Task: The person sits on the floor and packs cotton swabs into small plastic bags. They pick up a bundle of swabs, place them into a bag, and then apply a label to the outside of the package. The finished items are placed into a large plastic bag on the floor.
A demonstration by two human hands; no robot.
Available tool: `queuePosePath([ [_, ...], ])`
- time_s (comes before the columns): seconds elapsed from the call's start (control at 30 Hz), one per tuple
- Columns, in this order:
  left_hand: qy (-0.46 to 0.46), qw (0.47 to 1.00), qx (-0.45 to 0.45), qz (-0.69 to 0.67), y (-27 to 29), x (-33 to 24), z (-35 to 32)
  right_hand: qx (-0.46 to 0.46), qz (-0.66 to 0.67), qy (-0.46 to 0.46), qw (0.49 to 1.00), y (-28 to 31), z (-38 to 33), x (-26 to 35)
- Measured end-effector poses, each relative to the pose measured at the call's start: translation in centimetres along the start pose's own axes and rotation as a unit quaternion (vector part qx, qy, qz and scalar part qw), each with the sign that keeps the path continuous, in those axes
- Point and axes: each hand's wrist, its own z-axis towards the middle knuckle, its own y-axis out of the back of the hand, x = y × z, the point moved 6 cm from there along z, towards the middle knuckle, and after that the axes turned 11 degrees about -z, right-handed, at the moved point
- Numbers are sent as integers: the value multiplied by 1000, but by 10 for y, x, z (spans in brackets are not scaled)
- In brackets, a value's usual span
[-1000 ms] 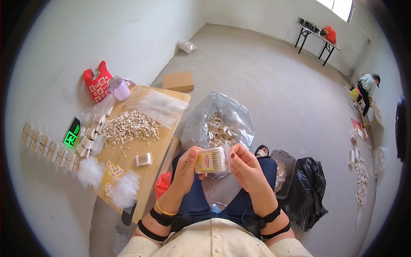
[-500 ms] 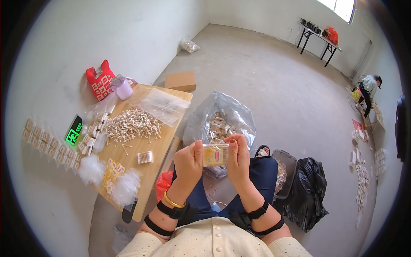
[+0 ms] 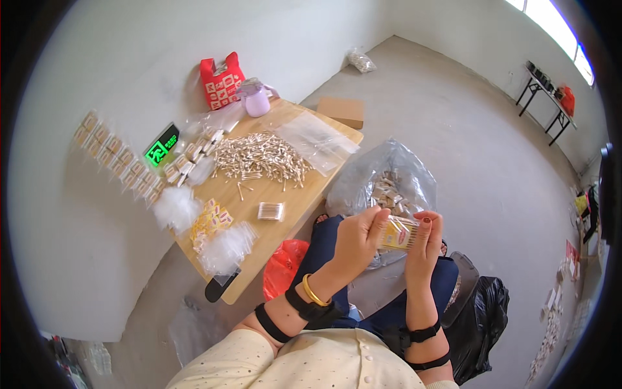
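My left hand (image 3: 357, 242) and my right hand (image 3: 424, 246) hold a clear packet of cotton swabs (image 3: 396, 233) between them, one at each end. A yellow label card shows through its film. Thumbs and fingers are closed on the plastic in both hands. Just beyond the packet stands a large clear plastic bag (image 3: 418, 175) with several similar packets inside. On the wooden table (image 3: 304, 206) to the left, a heap of loose cotton swabs (image 3: 262, 157) is spread out. A neat stack of swabs (image 3: 271, 211) lies nearer the table's edge.
Yellow label cards (image 3: 210, 219) and clear small bags (image 3: 227, 249) lie at the table's near left. A lilac bottle (image 3: 256, 100) and red bag (image 3: 222, 83) stand at its far end. A red plastic bag (image 3: 284, 266) and black bag (image 3: 487, 324) flank my legs.
The view has turned left, so the table and surroundings appear farther right. Both hands still hold the packet of cotton swabs, now slightly tilted.
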Motion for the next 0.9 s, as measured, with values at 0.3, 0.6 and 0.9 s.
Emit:
queuePosePath([
  [0.3, -9, 994, -71, -84, 10, 12, 5, 11, 17, 1, 1000, -23, 0, -11],
  [0.6, -70, 990, -63, 105, 33, 7, 7, 11, -14, -10, 1000, -39, 2, -6],
  [0.9, 57, 979, -70, -185, 43, 39, 5, 25, -48, 19, 998, -59, 4, 9],
])
